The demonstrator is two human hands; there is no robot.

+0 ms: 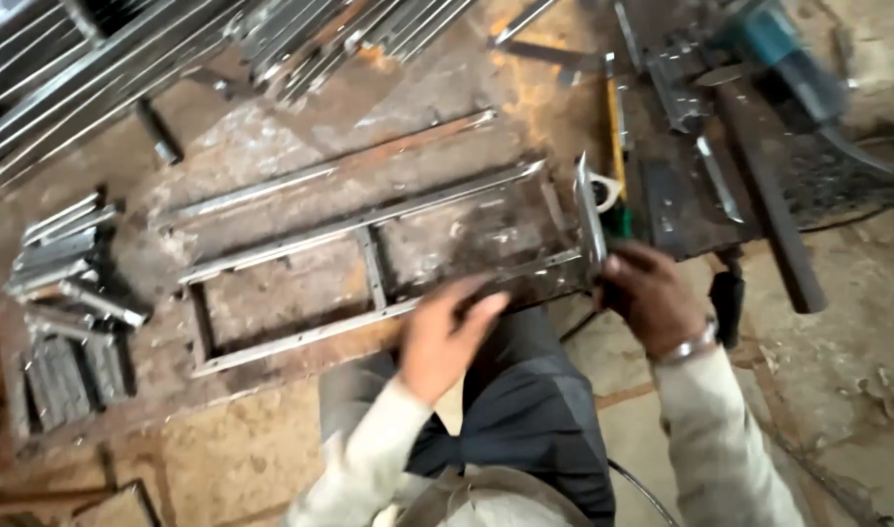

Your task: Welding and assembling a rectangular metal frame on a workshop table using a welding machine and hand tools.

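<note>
A long metal ladder-shaped frame (369,263) of steel strips lies on the rusty work plate (271,146) in front of me. My left hand (447,332) rests with fingers spread on the frame's near rail. My right hand (647,293) grips a short flat metal bar (590,215) that stands on edge at the frame's right end. A yellow-handled tool (615,127) lies just beyond that bar.
Bundles of cut steel strips (96,68) lie at the top left, and short offcuts (71,263) are piled at the left. A teal angle grinder (783,49) sits top right beside a dark steel bar (769,195). My knees are below the plate's edge.
</note>
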